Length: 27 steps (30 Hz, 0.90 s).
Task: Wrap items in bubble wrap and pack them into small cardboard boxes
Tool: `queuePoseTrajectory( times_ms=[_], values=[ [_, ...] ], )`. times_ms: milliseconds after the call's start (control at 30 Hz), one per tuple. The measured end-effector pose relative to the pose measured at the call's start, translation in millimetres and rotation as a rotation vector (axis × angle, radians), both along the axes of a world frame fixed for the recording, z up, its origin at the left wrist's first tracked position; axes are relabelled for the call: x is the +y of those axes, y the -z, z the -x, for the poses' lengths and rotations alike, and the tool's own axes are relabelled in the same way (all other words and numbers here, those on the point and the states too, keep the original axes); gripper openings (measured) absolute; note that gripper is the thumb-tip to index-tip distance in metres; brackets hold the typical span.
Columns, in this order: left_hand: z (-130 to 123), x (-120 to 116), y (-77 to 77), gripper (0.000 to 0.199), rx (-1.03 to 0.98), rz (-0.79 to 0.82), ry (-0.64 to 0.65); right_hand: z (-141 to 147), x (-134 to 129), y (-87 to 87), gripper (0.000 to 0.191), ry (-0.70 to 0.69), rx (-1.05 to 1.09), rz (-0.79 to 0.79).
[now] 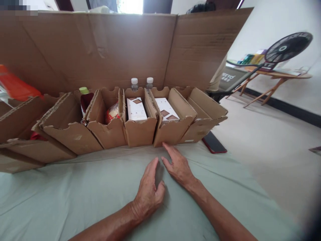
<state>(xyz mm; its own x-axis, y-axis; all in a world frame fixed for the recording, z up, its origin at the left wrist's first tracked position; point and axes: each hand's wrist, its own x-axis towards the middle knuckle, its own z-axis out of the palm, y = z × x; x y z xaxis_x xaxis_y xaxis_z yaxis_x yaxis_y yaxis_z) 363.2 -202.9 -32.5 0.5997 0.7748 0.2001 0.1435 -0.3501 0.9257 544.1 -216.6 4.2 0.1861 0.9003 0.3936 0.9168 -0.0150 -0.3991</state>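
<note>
- A cardboard bin (167, 134) stands second from the right in a row of open-topped cardboard bins, a patterned white box (167, 109) leaning inside it.
- The right hand (178, 166), holding nothing, reaches toward the bin's lower front edge, fingers extended and thumb apart; whether a fingertip touches the cardboard cannot be told.
- The left hand (149, 191), likewise bare of any object, hovers or rests just beside it, fingers straight and close together, thumb spread; contact with the pale green cloth (87, 197) below is unclear.
- To the bin's right, the end bin (197, 131) splays outward, near a dark, red-edged flat object (214, 143) lying on the cloth.
- To its left, a neighboring bin (140, 134) carries a second white box (136, 109); the next one (109, 135) contains a red-and-clear packet (112, 114).
- Farther left, a light green cap (84, 90) shows above one bin, and something red (37, 136) sits low in another.
- Two bottles with white caps (134, 81) rise at the back of the row, before a tall cardboard panel (125, 47).
- Beyond, at right, a black fan (283, 48) stands on a wooden table (283, 75).
</note>
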Motion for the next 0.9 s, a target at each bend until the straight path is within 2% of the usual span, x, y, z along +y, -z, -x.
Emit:
queuePoseTrajectory(
  times_ms=[100,333,467,567,633,700,767,833,900],
  values=[
    [0,1,1.0,0.075,0.003,-0.005,0.009,0,-4,7.7,0.061,-0.014,-0.015,0.021],
    [-1,2,-0.2,0.073,-0.005,-0.053,0.013,11,-11,7.9,0.046,-0.064,-0.067,0.074],
    [-5,3,-5.7,0.077,-0.005,-0.083,0.046,12,-10,8.7,0.041,-0.079,-0.085,0.068],
    [3,-4,-11.5,0.082,0.050,-0.126,0.103,10,-9,12.2,0.037,-0.086,-0.078,0.025],
    [19,-14,-10.5,0.086,0.100,-0.220,0.192,9,-10,14.1,0.032,-0.079,-0.064,-0.021],
    [40,-28,-0.7,0.090,0.125,-0.353,0.305,10,-11,12.1,0.029,-0.066,-0.040,-0.079],
    [62,-44,19.4,0.086,0.112,-0.505,0.404,15,-13,2.0,0.030,-0.054,-0.010,-0.139],
    [79,-62,46.9,0.073,0.070,-0.630,0.433,26,-12,-19.2,0.030,-0.049,0.015,-0.194],
    [92,-78,74.6,0.063,0.021,-0.653,0.394,41,-5,-50.3,0.029,-0.041,0.062,-0.247]
  ],
)
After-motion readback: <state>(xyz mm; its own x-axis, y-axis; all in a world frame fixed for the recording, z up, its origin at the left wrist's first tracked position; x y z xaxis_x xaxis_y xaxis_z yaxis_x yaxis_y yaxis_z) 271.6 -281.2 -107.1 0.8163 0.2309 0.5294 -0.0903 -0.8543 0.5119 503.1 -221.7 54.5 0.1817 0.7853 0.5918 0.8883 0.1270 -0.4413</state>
